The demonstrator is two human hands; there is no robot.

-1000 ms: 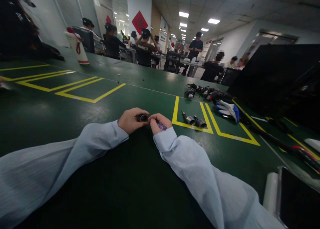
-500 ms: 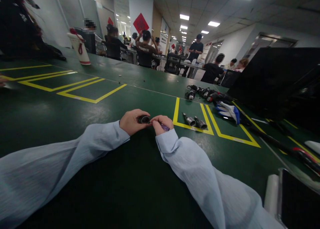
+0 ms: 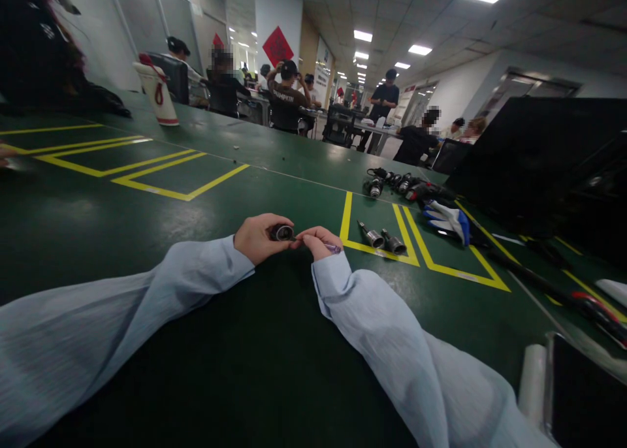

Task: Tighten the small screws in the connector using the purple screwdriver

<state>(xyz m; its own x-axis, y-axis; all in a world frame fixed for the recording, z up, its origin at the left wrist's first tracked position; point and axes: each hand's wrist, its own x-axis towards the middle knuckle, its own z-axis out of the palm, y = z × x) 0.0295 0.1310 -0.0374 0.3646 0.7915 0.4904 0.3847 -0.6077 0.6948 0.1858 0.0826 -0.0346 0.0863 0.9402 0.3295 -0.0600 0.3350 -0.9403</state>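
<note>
My left hand (image 3: pixel 258 239) is closed around a dark, round metal part (image 3: pixel 281 233) shaped like a cup, its open end turned towards me. Pinched in the fingers of my right hand (image 3: pixel 318 240) is a small screwdriver with a translucent purple handle (image 3: pixel 334 248). Its thin shaft points left at the cup's lower right rim; whether the tip touches is hard to tell. To the right, two metal cup-shaped bits with shanks, one (image 3: pixel 373 237) beside the other (image 3: pixel 394 242), lie in a yellow taped frame.
More yellow frames (image 3: pixel 186 196) mark the green table (image 3: pixel 274 369). At the right lie power tools (image 3: pixel 375 187), blue-and-white gloves (image 3: pixel 448 221) and a black screen (image 3: pixel 539 154). A white cup (image 3: pixel 159 95) stands far left. Several people sit or stand beyond the table.
My right hand has shifted slightly right, and the screwdriver handle now lies flatter, showing past the fingers. My left hand with the metal part has stayed nearly still.
</note>
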